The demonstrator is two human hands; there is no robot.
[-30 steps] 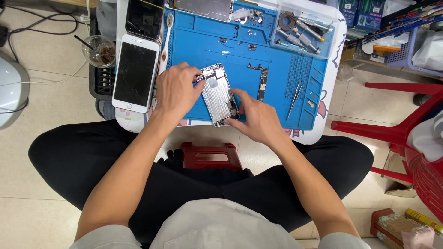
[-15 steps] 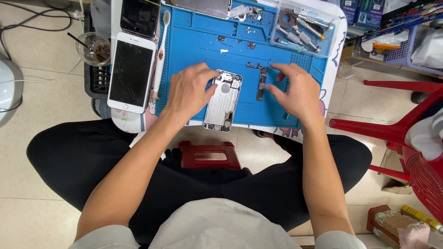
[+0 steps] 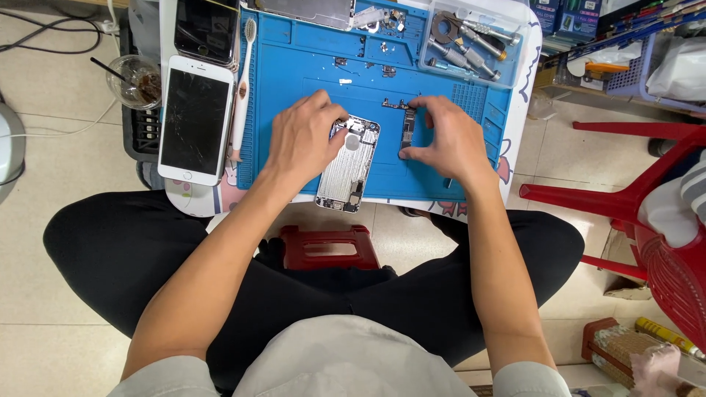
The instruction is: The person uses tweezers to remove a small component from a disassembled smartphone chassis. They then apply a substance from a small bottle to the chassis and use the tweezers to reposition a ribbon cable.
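An opened silver phone housing (image 3: 349, 165) lies on a blue repair mat (image 3: 309, 66), its lower end over the table's near edge. My left hand (image 3: 303, 138) rests on the housing's upper left corner and holds it down. My right hand (image 3: 447, 140) pinches a narrow dark circuit board (image 3: 407, 131) that lies on the mat just right of the housing, thumb at its lower end and forefinger at its top.
A white phone with a cracked dark screen (image 3: 194, 120) and a white toothbrush (image 3: 243, 88) lie left of the mat. A tray of screwdrivers (image 3: 471, 37) sits at the back right. A plastic cup (image 3: 136, 79), a small red stool (image 3: 329, 246) and red chairs (image 3: 647, 213) surround me.
My right hand left the housing, swung right to the circuit board and closed its fingers on it. My left hand stayed on the housing.
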